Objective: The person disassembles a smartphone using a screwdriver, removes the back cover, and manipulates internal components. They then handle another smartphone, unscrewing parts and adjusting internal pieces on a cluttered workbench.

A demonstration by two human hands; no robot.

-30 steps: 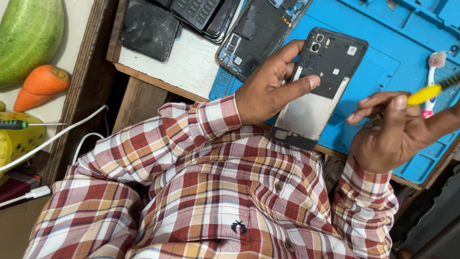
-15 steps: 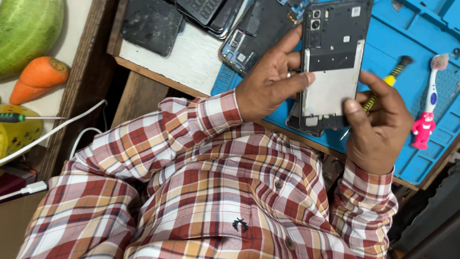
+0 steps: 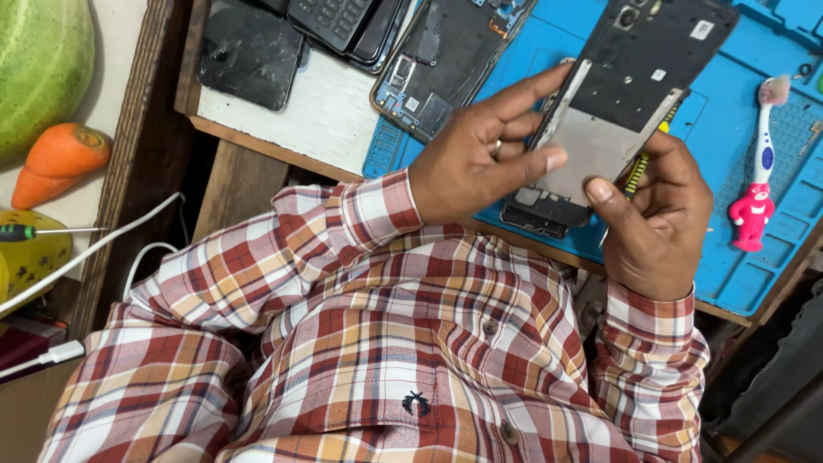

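My left hand (image 3: 480, 163) grips an opened phone body (image 3: 639, 77) by its left edge, thumb on the grey metal plate. The phone is dark, with its back off, and is tilted up over the blue repair mat (image 3: 737, 266). My right hand (image 3: 656, 223) sits under the phone's lower right corner, thumb tip on the plate. Its fingers are closed round a yellow-handled screwdriver (image 3: 639, 170), mostly hidden behind the phone. Both sleeves are red plaid.
A second opened phone (image 3: 437, 60) lies across the mat's left edge. A cracked black panel (image 3: 253, 51) and keypad phones (image 3: 343, 21) are on the white board. A toothbrush with a pink figure handle (image 3: 759, 171) lies right. Left: carrot (image 3: 60, 159), green melon (image 3: 39, 69), white cable (image 3: 94, 249).
The phone has been lifted and tilted toward me. My right hand, out to the right with the screwdriver a second ago, has come in under the phone's lower corner.
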